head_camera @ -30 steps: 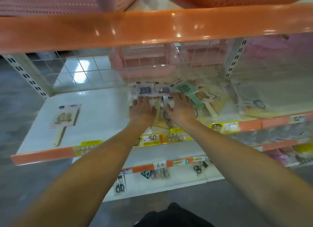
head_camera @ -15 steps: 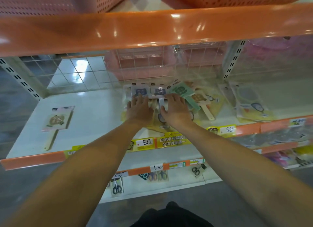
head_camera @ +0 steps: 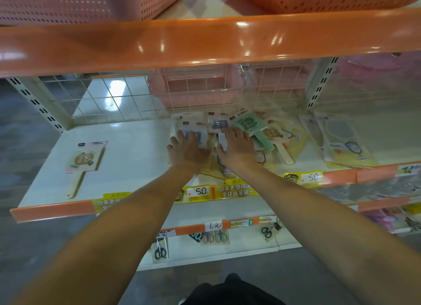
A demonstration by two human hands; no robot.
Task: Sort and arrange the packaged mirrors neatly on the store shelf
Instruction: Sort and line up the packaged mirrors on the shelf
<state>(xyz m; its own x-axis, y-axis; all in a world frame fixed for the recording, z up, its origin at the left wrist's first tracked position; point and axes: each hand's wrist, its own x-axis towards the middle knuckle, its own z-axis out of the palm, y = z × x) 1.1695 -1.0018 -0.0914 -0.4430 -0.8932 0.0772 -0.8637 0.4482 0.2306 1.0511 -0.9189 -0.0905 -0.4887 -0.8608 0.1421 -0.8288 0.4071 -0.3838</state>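
On the white shelf point(head_camera: 127, 150) lies a loose pile of packaged hand mirrors. My left hand point(head_camera: 188, 151) lies flat, fingers spread, on a white-and-blue mirror pack point(head_camera: 190, 126). My right hand point(head_camera: 238, 148) presses flat on a second blue pack point(head_camera: 217, 122) beside it. A green mirror pack point(head_camera: 249, 124) sits just right of my right hand, over yellow packs point(head_camera: 274, 135). One pink pack with a cream handle point(head_camera: 85, 159) lies alone at the shelf's left. More packs point(head_camera: 341, 140) lie at the right.
An orange shelf edge point(head_camera: 205, 43) overhangs close above. A wire grid point(head_camera: 205, 88) backs the shelf, pink baskets behind it. Yellow price tags point(head_camera: 198, 192) line the front rail. Scissors point(head_camera: 160, 251) hang on the lower shelf.
Both hands have slid a little further back on the shelf, pushing the two blue packs with them. The view has dipped slightly.
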